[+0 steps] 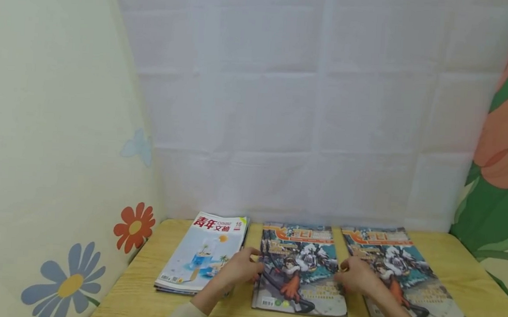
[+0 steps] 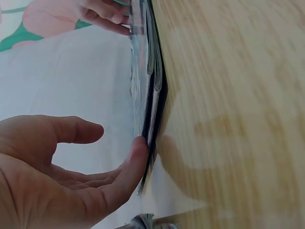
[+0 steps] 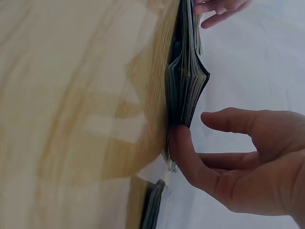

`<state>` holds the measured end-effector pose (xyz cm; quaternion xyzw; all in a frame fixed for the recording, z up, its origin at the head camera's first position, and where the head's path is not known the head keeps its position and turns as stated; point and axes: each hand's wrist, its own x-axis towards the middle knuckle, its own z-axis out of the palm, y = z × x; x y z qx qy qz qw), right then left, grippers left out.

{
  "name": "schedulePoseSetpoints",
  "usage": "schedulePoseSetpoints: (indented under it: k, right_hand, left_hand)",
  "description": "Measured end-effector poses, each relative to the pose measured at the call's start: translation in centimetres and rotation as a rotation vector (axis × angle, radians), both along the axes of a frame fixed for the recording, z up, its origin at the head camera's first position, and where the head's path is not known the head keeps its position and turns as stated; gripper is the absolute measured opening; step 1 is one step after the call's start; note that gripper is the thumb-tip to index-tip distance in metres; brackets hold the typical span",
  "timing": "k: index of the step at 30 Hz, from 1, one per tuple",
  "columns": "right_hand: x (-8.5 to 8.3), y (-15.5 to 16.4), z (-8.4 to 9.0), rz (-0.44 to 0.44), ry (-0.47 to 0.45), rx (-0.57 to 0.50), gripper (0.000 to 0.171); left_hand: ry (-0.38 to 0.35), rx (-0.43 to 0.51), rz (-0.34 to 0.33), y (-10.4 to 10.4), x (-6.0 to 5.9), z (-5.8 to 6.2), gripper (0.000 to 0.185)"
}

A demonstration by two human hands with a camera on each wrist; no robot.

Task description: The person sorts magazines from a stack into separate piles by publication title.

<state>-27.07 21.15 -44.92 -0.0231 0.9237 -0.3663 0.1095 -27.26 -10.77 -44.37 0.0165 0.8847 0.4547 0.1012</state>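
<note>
On the pale wood-grain counter (image 1: 448,267), the glossy middle magazine (image 1: 301,270) lies flat between two others, left hand (image 1: 238,269) and right hand (image 1: 356,276) at its side edges. Wrist views alone show thin fanned pages and each grip wide, one straight fingertip (image 2: 138,148) touching the edge.

Bare yellow wooden tabletop (image 1: 470,268): open strip along the near edge, plus a wide patch at far right. Far side is closed off by the white creased cloth backdrop (image 1: 309,108); floral cream panel (image 1: 54,141) walls the left, green-and-orange floral panel (image 1: 507,159) the right. Three flat obstacles in a row: white-covered magazine stack (image 1: 202,254) left, teal illustrated magazine (image 1: 299,270) middle, matching teal magazine (image 1: 401,274) right. Gaps between them are narrow. Left hand (image 1: 238,269) blocks the left gap, right hand (image 1: 358,276) the right one.
</note>
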Motion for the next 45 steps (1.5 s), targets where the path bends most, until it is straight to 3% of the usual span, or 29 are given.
schedulePoseSetpoints:
  k: [5, 9, 13, 18, 29, 36, 45]
  right_hand:
    - [-0.3, 0.5, -0.9, -0.08, -0.06, -0.243, 0.051]
    - [-0.3, 0.8, -1.1, -0.119, -0.15, -0.419, 0.049]
    - [-0.3, 1.0, -1.1, -0.133, -0.211, -0.492, 0.047]
    - [-0.4, 1.1, -1.1, -0.128, -0.221, -0.515, 0.049]
    - [-0.4, 1.3, -0.9, -0.126, -0.186, -0.479, 0.046]
    - [0.0, 2.0, -0.3, -0.121, -0.154, -0.484, 0.045]
    - [0.4, 3.8, 0.3, -0.095, -0.162, -0.519, 0.052]
  left_hand:
    - [-0.068, 0.113, 0.035, -0.2, -0.3, 0.0, 0.06]
    - [-0.169, 0.289, 0.051, -0.1, -0.5, 0.1, 0.059]
    - [-0.24, 0.43, 0.068, 0.1, -0.4, 0.0, 0.06]
    - [-0.238, 0.52, 0.059, 0.1, -0.1, -0.5, 0.066]
    - [-0.248, 0.52, 0.055, -0.2, -0.2, -0.6, 0.069]
    - [-0.251, 0.483, 0.055, 0.3, -0.6, 0.1, 0.07]
    - [-0.188, 0.539, -0.033, 1.4, -0.5, 0.0, 0.066]
